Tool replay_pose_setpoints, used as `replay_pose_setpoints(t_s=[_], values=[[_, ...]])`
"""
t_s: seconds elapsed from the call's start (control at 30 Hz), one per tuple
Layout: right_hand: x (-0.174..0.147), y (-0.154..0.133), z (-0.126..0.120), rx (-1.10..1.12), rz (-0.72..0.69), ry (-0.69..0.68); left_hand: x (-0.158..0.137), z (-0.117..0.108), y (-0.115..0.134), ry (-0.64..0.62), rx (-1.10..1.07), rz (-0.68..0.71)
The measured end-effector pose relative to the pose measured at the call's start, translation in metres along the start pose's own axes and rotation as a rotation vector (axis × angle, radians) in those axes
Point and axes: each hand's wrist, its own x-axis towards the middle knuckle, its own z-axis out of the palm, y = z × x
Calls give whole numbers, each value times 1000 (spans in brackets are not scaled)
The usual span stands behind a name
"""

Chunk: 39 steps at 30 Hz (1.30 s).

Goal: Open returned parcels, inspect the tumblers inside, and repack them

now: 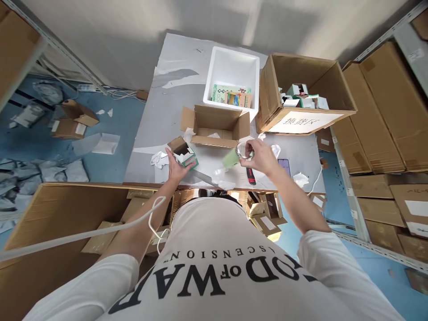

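My left hand (177, 168) is closed around a small green-and-white carton (190, 159). Its top is open toward the far left and the inside looks dark. In my right hand (259, 155) is a pale green container (230, 158) with a shiny, clear round end, tilted so that its green part points left; its exact kind is unclear. A clear, crumpled-looking piece of plastic (219, 174) shows just below it. Beyond both hands stands an open cardboard box (214, 141), with a scrap of white paper inside. A red-and-black utility knife (250, 176) lies near my right hand.
A white bin (209, 76) holding flat printed packets stands at the back. Beside it, a large labelled carton (267, 100) contains several small boxes. A phone (284, 166) and crumpled tissue (301, 179) lie at right. A white cable (100, 232) crosses over my left forearm.
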Motion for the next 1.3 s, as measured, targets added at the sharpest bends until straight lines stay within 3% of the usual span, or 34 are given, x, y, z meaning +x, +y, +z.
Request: replay_pose_setpoints(t_s=[0.17, 0.33, 0.37, 0.43, 0.5, 0.57, 0.73, 0.83, 0.93, 1.1, 1.2, 1.3], values=[[-18, 29, 72, -18, 248, -99, -3, 9, -1, 110, 59, 6], [-28, 43, 104, -51, 331, -118, -59, 10, 0, 230, 229, 98], [-30, 44, 107, -53, 335, -119, -73, 12, 1, 170, 236, 158], [-31, 44, 111, -56, 337, -127, -93, 21, 5, -155, 196, 281], [-31, 42, 109, -52, 344, -125, -98, 37, 10, -509, 130, 295], [-29, 40, 100, -22, 339, -95, -87, 58, 19, -654, 78, 184], [-12, 35, 58, 174, 280, -24, -58, 95, 55, -583, -254, -166], [2, 34, 39, 441, 404, 3, -63, 90, 82, -667, -500, -223], [11, 33, 30, 714, 509, -26, -73, 76, 108, -634, -594, -281], [20, 26, 21, 938, 276, -125, -72, 62, 142, -558, -663, -302], [25, 17, 16, 878, 137, -196, -66, 62, 155, -566, -706, -273], [31, 9, 13, 818, 88, -201, -62, 63, 162, -564, -738, -238]])
